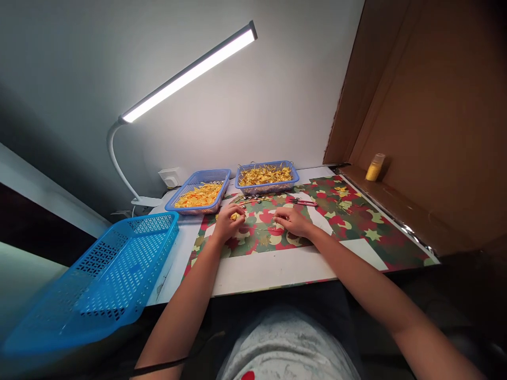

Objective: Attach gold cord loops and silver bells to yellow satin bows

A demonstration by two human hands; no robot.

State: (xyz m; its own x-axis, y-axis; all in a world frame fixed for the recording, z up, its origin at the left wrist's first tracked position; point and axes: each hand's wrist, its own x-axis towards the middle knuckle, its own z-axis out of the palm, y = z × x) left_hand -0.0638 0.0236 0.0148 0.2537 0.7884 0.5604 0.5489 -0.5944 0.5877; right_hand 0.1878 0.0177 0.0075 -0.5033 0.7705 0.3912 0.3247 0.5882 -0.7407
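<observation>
My left hand (228, 222) is closed in a pinch on a small yellow piece (234, 216), which shows between thumb and fingers. Across from it, my right hand (292, 221) is also pinched, with its fingertips on a thin thread (261, 229) that seems to stretch towards the left hand. Both hands are above a camouflage-patterned sheet (273, 240). Just beyond them lie several small shiny pieces and gold strips (253, 199). A red-handled tool (304, 202), like small snips or pliers, rests behind the right hand.
One blue basket (172, 207) holds flat yellow pieces, another (267, 188) gold-coloured wiry ones. A larger blue basket (130, 269) stands at the left. Yellow scraps (345, 205) lie right of the hands. A lit lamp (190, 74) hangs overhead; a small yellow bottle (374, 168) stands on the cardboard ledge.
</observation>
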